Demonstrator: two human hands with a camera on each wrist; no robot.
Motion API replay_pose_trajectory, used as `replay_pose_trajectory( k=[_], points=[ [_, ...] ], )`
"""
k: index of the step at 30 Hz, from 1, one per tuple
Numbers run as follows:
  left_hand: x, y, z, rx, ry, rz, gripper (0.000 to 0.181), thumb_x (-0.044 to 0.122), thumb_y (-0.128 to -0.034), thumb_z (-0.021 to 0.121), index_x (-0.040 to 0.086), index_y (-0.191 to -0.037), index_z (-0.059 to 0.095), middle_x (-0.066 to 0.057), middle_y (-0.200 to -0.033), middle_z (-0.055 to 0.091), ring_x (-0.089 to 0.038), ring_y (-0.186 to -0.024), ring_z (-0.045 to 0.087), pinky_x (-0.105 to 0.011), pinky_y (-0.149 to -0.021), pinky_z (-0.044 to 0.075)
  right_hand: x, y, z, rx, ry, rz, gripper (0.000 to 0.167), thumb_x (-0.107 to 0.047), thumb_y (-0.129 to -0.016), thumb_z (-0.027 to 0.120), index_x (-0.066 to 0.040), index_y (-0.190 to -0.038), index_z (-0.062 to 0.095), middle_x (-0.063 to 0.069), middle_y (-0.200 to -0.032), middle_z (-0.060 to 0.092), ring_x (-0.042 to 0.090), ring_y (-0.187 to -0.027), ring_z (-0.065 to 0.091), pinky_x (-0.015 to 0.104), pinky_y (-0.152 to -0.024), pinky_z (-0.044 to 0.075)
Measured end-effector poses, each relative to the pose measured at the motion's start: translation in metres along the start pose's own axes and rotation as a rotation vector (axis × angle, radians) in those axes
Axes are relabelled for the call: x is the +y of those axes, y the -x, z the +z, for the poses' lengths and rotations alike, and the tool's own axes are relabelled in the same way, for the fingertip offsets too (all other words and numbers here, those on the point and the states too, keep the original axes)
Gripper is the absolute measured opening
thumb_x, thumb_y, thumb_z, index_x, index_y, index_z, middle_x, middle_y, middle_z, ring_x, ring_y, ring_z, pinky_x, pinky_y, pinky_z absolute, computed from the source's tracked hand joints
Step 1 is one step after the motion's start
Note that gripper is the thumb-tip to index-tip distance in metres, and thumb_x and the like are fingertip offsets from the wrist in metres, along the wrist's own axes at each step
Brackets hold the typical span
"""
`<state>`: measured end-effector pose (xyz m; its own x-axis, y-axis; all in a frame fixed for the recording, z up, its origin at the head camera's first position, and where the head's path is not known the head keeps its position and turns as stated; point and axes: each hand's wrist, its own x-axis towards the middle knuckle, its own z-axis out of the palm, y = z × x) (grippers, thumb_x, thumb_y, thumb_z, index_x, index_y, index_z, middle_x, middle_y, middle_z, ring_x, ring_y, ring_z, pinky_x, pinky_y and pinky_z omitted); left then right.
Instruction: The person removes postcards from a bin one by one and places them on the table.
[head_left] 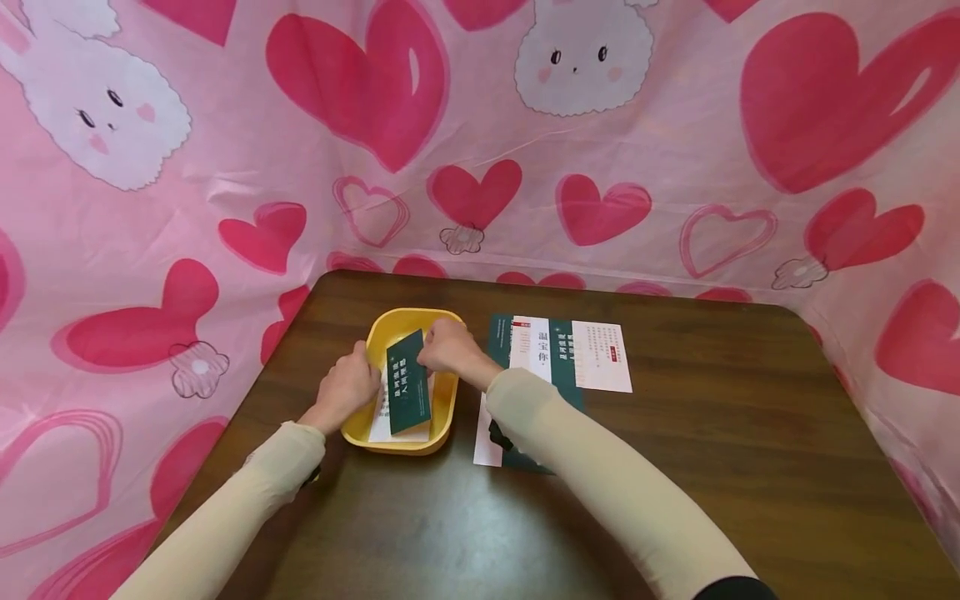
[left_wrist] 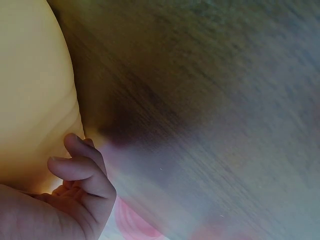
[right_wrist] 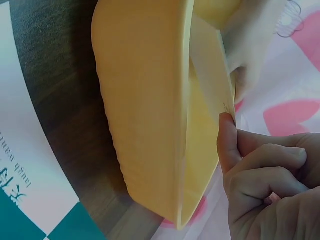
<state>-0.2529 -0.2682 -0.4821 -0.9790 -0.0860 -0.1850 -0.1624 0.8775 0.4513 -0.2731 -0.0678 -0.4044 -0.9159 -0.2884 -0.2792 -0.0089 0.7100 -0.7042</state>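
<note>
A yellow plastic basin (head_left: 441, 437) stands on the left part of the table. My left hand (head_left: 347, 387) grips its left rim; in the left wrist view the fingers (left_wrist: 82, 170) are curled against the basin wall. Between thumb and finger, my right hand (head_left: 452, 346) pinches the upper right edge of a dark green card (head_left: 409, 392) with white lettering. This card is tilted over the basin's inside. Its pale back (right_wrist: 212, 70) shows in the right wrist view. Beneath it a white printed card (head_left: 379, 427) lies in the basin, partly covered.
Right of the basin, several green and white printed cards (head_left: 603, 358) lie side by side on the brown wooden table (head_left: 720, 433), some hidden under my right forearm. A pink curtain (head_left: 525, 142) with hearts and rabbits hangs around the table's back and sides.
</note>
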Motion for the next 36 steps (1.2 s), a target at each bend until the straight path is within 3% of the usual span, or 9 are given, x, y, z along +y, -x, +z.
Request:
replay_pose_trajectory(
  k=[6, 18, 23, 27, 36],
  points=[
    [0.002, 0.001, 0.0, -0.022, 0.011, -0.024, 0.049, 0.015, -0.1036, 0.055, -0.005, -0.144, 0.036, -0.026, -0.113, 0.06, -0.037, -0.09, 0.065, -0.055, -0.086, 0.059, 0.007, 0.004, -0.008, 0.033, -0.04, -0.024, 0.027, -0.012, -0.093, 0.077, -0.006, -0.071, 0.064, 0.009, -0.073, 0.07, 0.028, -0.074, 0.07, 0.026, -0.054, 0.044],
    [0.001, 0.003, 0.001, -0.024, 0.009, -0.035, 0.054, 0.017, -0.1047, 0.055, -0.004, -0.149, 0.033, -0.026, -0.119, 0.059, -0.037, -0.09, 0.065, -0.056, -0.09, 0.058, 0.019, 0.014, -0.025, 0.061, -0.108, -0.008, 0.022, -0.013, -0.097, 0.075, -0.003, -0.078, 0.07, 0.014, -0.084, 0.074, 0.034, -0.09, 0.071, 0.03, -0.062, 0.051],
    [0.002, 0.001, 0.002, -0.013, -0.014, -0.027, 0.052, 0.016, -0.1043, 0.055, -0.005, -0.147, 0.034, -0.028, -0.117, 0.06, -0.038, -0.088, 0.065, -0.057, -0.088, 0.058, 0.022, 0.016, -0.03, 0.057, -0.105, 0.018, 0.024, -0.015, -0.098, 0.075, -0.001, -0.079, 0.071, 0.018, -0.09, 0.074, 0.026, -0.076, 0.065, 0.027, -0.057, 0.047],
    [0.002, 0.0, 0.002, -0.014, -0.02, -0.029, 0.052, 0.015, -0.1041, 0.055, -0.006, -0.146, 0.035, -0.03, -0.116, 0.059, -0.039, -0.089, 0.064, -0.058, -0.089, 0.057, 0.025, 0.019, -0.035, 0.071, -0.086, 0.025, 0.026, -0.016, -0.098, 0.075, -0.002, -0.077, 0.071, 0.015, -0.08, 0.069, 0.019, -0.064, 0.055, 0.025, -0.051, 0.041],
    [0.001, 0.0, 0.002, -0.002, -0.038, -0.009, 0.05, 0.015, -0.1044, 0.052, -0.008, -0.146, 0.035, -0.03, -0.116, 0.06, -0.039, -0.089, 0.063, -0.058, -0.087, 0.056, 0.037, 0.031, -0.046, 0.116, -0.111, 0.013, 0.023, -0.016, -0.097, 0.076, -0.005, -0.077, 0.074, 0.011, -0.076, 0.068, 0.022, -0.071, 0.057, 0.031, -0.058, 0.047]
  ],
)
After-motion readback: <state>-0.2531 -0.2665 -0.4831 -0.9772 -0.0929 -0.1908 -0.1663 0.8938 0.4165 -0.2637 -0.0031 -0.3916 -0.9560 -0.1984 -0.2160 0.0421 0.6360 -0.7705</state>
